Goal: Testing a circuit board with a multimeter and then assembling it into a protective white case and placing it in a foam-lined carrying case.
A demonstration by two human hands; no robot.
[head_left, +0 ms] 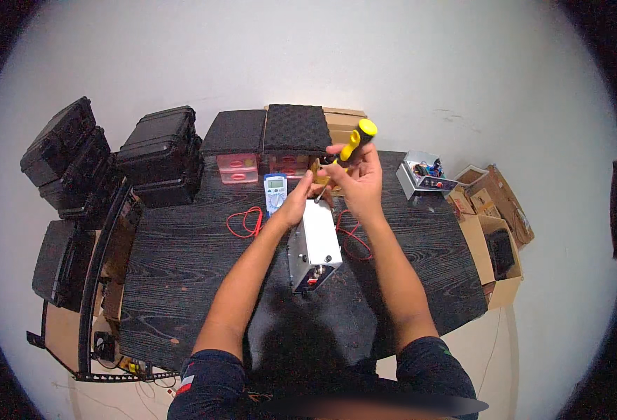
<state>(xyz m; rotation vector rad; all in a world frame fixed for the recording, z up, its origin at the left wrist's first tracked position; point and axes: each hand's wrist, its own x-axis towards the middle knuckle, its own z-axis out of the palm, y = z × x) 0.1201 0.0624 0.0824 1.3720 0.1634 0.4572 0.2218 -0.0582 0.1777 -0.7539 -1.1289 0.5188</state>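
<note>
A white metal instrument case (320,234) stands on edge on the black table, its panel with a red switch and a round connector facing me. My right hand (361,183) grips a yellow-and-black screwdriver (354,143), tilted with its handle up and to the right. The shaft runs down to the far end of the case's top, where the tip meets a dark screw spot. My left hand (300,201) is at the case's far left corner, thumb raised and fingers curled near the shaft. Its other fingers are partly hidden, so its hold on the case is unclear.
Behind my left hand lies a blue-and-white multimeter (276,192) with red leads (254,222). Small red-fronted drawers (238,169) stand at the back. An opened device (426,176) sits back right. Black hard cases (161,150) are stacked left; cardboard boxes (501,280) stand right.
</note>
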